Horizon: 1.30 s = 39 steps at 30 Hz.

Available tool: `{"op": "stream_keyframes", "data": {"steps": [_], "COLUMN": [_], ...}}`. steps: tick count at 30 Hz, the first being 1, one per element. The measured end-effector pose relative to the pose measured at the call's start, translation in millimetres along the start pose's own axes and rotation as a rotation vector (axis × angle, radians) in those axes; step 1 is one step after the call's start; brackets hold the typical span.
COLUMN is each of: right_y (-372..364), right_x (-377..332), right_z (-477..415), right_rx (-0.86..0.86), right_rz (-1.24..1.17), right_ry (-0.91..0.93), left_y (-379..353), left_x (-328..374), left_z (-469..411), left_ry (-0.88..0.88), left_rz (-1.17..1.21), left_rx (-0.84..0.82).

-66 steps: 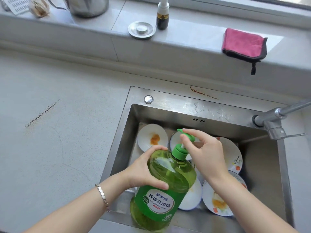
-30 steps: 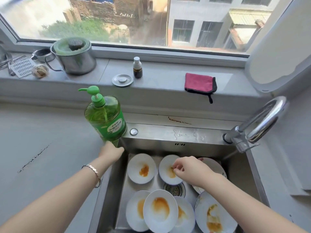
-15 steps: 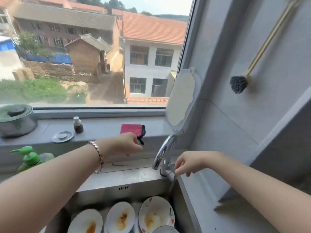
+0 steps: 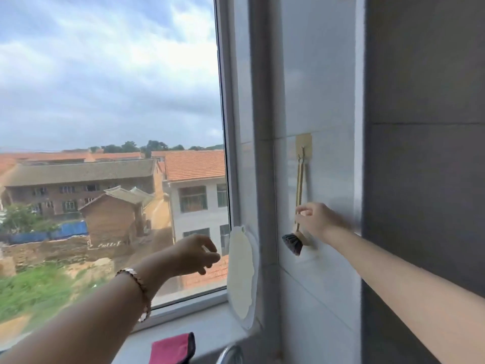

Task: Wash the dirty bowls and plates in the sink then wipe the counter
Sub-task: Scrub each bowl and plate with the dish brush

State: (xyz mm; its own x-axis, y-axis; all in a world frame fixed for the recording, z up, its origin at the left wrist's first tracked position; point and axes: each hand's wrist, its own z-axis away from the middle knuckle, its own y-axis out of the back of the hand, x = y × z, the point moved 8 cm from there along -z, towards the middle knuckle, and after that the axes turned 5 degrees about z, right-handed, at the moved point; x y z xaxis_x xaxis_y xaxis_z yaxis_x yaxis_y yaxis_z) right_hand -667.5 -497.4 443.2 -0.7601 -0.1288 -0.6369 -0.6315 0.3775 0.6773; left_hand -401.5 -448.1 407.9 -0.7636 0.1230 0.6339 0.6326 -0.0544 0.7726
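A dish brush (image 4: 294, 243) with a wooden handle and dark bristles hangs from a hook (image 4: 303, 148) on the white tiled wall. My right hand (image 4: 316, 219) is raised to it, fingers and thumb pinching the lower part of the handle. In front of the window my left hand (image 4: 195, 254) hovers in the air with loosely curled fingers, holding nothing; a bracelet is on its wrist. The pink cloth (image 4: 173, 349) lies on the windowsill at the bottom edge. Sink, plates and bowls are out of view.
The top of the chrome faucet (image 4: 231, 354) shows at the bottom. A pale cutting board (image 4: 241, 274) leans upright in the window corner. A dark grey wall (image 4: 425, 179) stands at the right.
My view swung up from the sink to the wall. My right hand left the faucet base and rose to the brush handle. My left hand lifted from above the sill into the air.
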Motion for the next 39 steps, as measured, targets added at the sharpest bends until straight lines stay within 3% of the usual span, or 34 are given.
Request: {"op": "stream_keyframes", "data": {"steps": [5, 12, 19, 25, 32, 36, 39], "right_y": [-27, -8, 24, 6, -92, -167, -224], "right_x": [-10, -5, -35, -57, -39, 5, 58], "right_z": [-28, -25, -17, 0, 110, 203, 268], "right_rx": [-0.016, 0.342, 0.354, 0.094, -0.416, -0.67, -0.864], "right_rz": [-0.027, -0.266, -0.317, -0.369, 0.038, 0.22, 0.384], "right_ry": [0.049, 0.042, 0.191, 0.217, 0.428, 0.472, 0.392], "left_y": [7, 17, 18, 7, -58, -133, -195], "left_x": [9, 3, -3, -20, -127, -211, -278], "left_z": [9, 10, 5, 5, 60, 129, 189], "left_ry": [0.048, 0.059, 0.062, 0.06, 0.152, 0.297, 0.515], "left_rz": [-0.102, -0.084, -0.077, -0.024, 0.058, 0.114, 0.249], "left_rx": [-0.026, 0.027, 0.034, 0.021, -0.092, -0.192, -0.242]}}
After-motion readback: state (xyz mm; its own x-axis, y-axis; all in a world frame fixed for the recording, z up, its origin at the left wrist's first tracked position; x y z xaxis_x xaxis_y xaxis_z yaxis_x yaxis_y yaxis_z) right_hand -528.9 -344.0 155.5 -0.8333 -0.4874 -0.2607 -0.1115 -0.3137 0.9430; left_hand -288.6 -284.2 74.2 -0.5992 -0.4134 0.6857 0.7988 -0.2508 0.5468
